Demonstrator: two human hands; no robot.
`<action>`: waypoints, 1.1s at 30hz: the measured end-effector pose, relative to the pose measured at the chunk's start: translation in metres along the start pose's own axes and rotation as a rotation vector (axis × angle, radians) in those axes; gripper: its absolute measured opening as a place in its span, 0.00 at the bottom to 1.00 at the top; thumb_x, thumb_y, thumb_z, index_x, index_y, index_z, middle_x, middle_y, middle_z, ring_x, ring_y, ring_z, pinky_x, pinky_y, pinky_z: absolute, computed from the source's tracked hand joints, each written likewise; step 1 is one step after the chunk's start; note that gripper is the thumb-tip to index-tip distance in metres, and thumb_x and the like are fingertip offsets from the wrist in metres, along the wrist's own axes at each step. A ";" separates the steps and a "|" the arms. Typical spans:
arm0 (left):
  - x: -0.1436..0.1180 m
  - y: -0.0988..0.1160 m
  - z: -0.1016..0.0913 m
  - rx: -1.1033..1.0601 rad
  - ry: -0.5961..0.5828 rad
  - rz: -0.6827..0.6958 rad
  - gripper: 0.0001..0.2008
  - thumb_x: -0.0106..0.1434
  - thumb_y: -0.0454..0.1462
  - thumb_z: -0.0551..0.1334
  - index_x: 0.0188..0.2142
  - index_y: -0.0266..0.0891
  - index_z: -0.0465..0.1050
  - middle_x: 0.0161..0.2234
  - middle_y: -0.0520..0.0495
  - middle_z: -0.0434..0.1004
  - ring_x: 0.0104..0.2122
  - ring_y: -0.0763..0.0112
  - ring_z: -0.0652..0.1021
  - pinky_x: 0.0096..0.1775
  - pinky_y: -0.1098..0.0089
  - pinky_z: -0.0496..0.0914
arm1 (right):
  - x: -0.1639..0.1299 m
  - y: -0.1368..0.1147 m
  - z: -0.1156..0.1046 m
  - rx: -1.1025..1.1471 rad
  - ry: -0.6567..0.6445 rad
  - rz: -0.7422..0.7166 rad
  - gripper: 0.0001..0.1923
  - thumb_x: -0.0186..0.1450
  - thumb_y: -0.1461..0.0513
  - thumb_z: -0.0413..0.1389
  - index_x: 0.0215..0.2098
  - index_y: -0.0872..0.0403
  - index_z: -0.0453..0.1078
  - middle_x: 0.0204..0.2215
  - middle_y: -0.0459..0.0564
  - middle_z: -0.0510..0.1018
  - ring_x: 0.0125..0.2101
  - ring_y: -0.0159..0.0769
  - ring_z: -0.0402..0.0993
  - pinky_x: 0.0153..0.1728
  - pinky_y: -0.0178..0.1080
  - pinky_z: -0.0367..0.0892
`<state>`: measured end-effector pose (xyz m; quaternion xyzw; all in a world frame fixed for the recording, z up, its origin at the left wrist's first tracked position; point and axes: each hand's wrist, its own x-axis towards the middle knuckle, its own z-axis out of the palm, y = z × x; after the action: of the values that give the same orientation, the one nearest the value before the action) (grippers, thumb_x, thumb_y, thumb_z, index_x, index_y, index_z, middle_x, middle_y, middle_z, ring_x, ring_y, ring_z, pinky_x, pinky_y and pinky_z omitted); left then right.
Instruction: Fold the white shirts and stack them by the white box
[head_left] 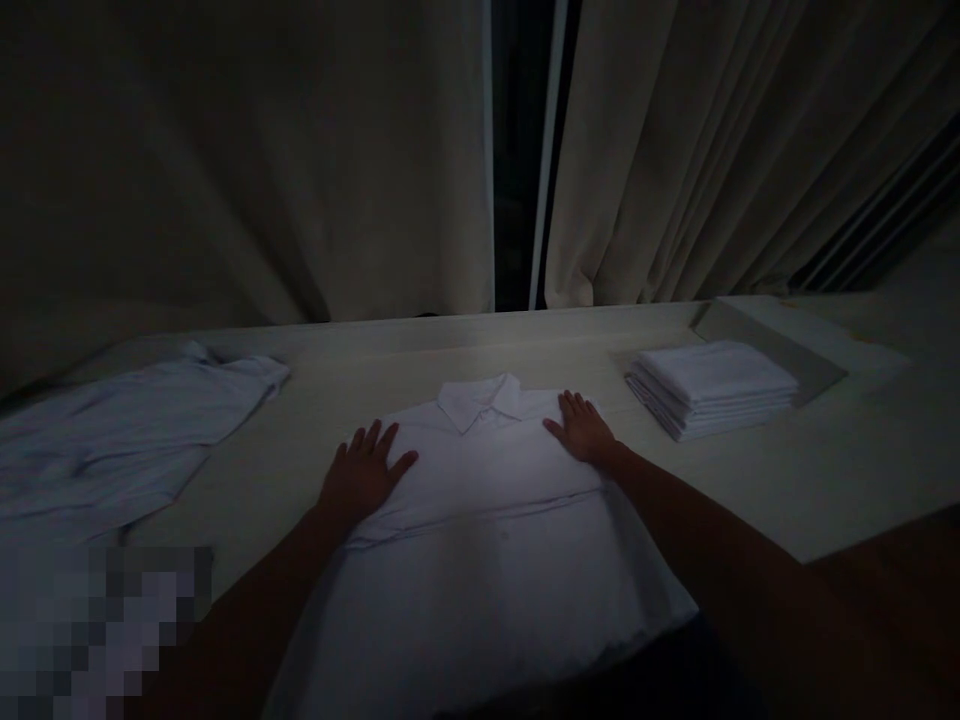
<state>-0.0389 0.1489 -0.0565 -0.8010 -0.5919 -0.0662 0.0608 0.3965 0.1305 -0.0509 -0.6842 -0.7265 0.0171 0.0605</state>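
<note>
A white collared shirt point(480, 455) lies on the pale table in front of me, its collar point(480, 398) pointing away. My left hand point(364, 475) rests flat on the shirt's left side, fingers spread. On the opposite side, near the shoulder edge, my right hand point(583, 428) lies flat with its fingers stretched out. Neither hand grips the cloth. A crease or folded edge runs across the shirt below my hands. More white cloth point(495, 600) extends from there toward me; I cannot tell whether it belongs to the same shirt.
A neat stack of folded white cloth point(716, 385) stands to the right. Behind it lies a flat sheet point(810, 335). Loose pale garments point(135, 430) are spread at the left. Curtains point(637, 150) hang behind the table's raised back edge point(375, 335). The room is dim.
</note>
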 end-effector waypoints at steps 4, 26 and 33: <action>0.004 -0.001 0.007 -0.003 0.027 -0.038 0.42 0.63 0.60 0.45 0.67 0.37 0.49 0.68 0.32 0.49 0.65 0.42 0.53 0.60 0.46 0.49 | 0.008 0.004 -0.002 0.006 -0.028 -0.023 0.49 0.65 0.36 0.27 0.70 0.61 0.40 0.69 0.58 0.44 0.68 0.49 0.36 0.65 0.48 0.34; -0.125 -0.008 -0.013 -0.055 -0.040 0.056 0.34 0.64 0.55 0.48 0.67 0.48 0.52 0.69 0.45 0.45 0.67 0.49 0.49 0.61 0.48 0.51 | -0.160 -0.012 -0.020 -0.006 0.057 0.037 0.39 0.70 0.41 0.32 0.70 0.54 0.43 0.69 0.56 0.47 0.68 0.46 0.37 0.64 0.54 0.36; -0.125 0.011 -0.033 -0.058 -0.026 0.022 0.33 0.65 0.55 0.48 0.66 0.48 0.51 0.69 0.43 0.47 0.67 0.50 0.51 0.61 0.49 0.50 | -0.158 -0.012 -0.016 -0.022 0.069 0.054 0.41 0.69 0.39 0.30 0.70 0.55 0.44 0.69 0.56 0.45 0.68 0.47 0.35 0.65 0.56 0.32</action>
<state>-0.0657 0.0224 -0.0468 -0.8095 -0.5818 -0.0725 0.0307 0.3957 -0.0285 -0.0444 -0.7044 -0.7054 -0.0131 0.0776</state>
